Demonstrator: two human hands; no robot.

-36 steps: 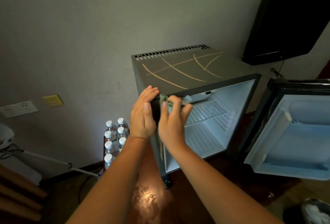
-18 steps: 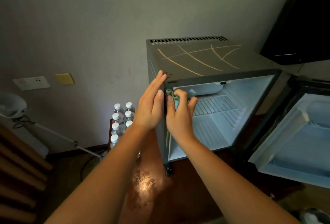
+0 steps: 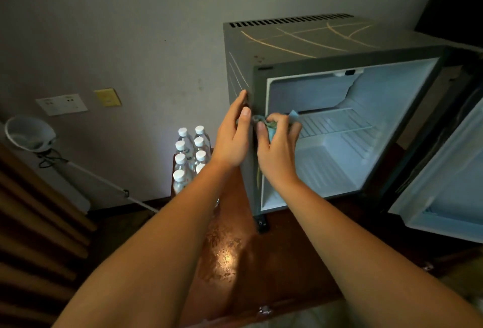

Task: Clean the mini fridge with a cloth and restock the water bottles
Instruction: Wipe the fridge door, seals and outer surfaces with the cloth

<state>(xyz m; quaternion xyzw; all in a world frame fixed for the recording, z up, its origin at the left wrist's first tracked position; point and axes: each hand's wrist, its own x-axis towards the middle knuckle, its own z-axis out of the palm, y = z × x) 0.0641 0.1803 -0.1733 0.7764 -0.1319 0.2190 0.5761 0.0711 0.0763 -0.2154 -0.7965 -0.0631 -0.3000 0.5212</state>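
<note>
A grey mini fridge (image 3: 308,47) stands on a reddish-brown cabinet top, its door (image 3: 444,183) swung open to the right. Its pale interior holds a wire shelf (image 3: 337,122) and no bottles. My right hand (image 3: 277,149) presses a bunched green cloth (image 3: 270,129) against the left front frame of the fridge, about halfway down. My left hand (image 3: 232,136) lies flat, fingers straight, against the fridge's outer left side. Several water bottles (image 3: 189,155) with white caps stand in two rows left of the fridge, behind my left forearm.
The cabinet top (image 3: 224,252) is worn and glossy in front of the fridge. A wall with sockets (image 3: 61,104) and a yellow plate (image 3: 107,97) is at the back. A white lamp (image 3: 28,132) on a thin arm stands at left, above wooden slats (image 3: 34,225). A dark screen fills the top right corner.
My right hand has slid the cloth down the fridge's left front frame from the top corner to mid-height. My left hand moved from the top corner to the side panel.
</note>
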